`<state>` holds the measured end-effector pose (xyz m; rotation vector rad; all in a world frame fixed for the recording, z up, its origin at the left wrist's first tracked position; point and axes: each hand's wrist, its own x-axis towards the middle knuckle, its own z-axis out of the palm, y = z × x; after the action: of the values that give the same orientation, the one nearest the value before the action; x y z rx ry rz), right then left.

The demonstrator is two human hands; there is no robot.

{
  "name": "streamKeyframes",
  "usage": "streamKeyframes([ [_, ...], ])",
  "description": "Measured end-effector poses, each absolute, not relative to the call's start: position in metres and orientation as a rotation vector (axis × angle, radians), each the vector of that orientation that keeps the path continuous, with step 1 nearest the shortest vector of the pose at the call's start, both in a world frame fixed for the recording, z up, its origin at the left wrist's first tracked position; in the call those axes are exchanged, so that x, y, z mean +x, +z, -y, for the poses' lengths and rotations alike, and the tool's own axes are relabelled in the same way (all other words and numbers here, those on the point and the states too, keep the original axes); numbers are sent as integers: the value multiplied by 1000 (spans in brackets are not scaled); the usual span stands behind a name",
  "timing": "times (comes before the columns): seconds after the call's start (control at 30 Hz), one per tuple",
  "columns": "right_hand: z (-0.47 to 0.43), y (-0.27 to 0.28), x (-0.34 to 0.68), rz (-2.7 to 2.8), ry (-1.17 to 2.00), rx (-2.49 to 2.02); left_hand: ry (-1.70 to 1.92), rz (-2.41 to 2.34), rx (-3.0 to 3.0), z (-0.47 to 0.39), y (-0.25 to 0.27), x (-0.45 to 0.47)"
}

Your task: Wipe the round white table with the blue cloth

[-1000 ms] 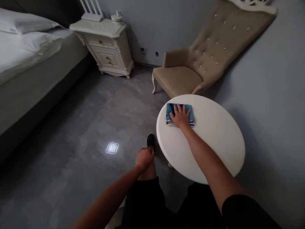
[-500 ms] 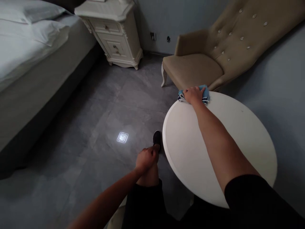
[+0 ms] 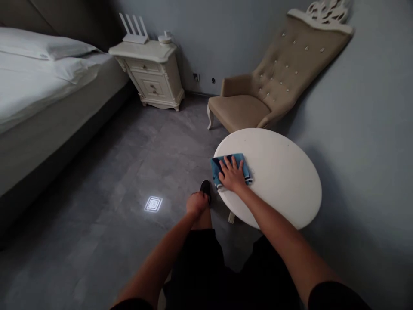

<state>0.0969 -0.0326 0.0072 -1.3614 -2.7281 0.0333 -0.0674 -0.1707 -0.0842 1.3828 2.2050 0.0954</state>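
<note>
My right hand (image 3: 232,174) lies flat on a folded blue towel (image 3: 216,172) with dark and white markings, its fingers spread. The towel rests on the left edge of a round white table (image 3: 280,172) and slightly overhangs the rim. My left hand (image 3: 197,202) is closed, fingers curled, over my bent leg just below a dark shoe (image 3: 205,187). Nothing shows in it, though part of its fingers is hidden from this side.
A tan tufted armchair (image 3: 238,110) stands behind the table. Further left is a white nightstand (image 3: 155,84) with a white router (image 3: 135,38) on it. A bed (image 3: 48,107) fills the left side. A bright square light pattern (image 3: 153,204) falls on the grey floor.
My right hand and the towel have moved from the table's far edge towards me, to its left edge. The right fingers have spread out flat. My view has tilted up.
</note>
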Motion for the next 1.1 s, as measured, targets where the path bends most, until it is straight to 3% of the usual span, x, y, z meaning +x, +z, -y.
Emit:
streamKeyframes([
  [0.2, 159, -7, 138, 2724, 70, -1323, 132, -2208, 1384, 180, -81, -65],
  [0.37, 173, -8, 138, 2726, 98, -1351, 131, -2184, 1368, 182, -81, -65],
  [0.57, 95, 4, 85, 2701, 143, -1392, 89, -2152, 1365, 175, -83, -65],
  [0.83, -79, 10, 15, 2599, 133, -1420, 77, -2119, 1363, 162, -88, -74],
  [1.1, -219, -14, -42, 2750, 127, -1576, 65, -2082, 1287, 150, -90, -82],
])
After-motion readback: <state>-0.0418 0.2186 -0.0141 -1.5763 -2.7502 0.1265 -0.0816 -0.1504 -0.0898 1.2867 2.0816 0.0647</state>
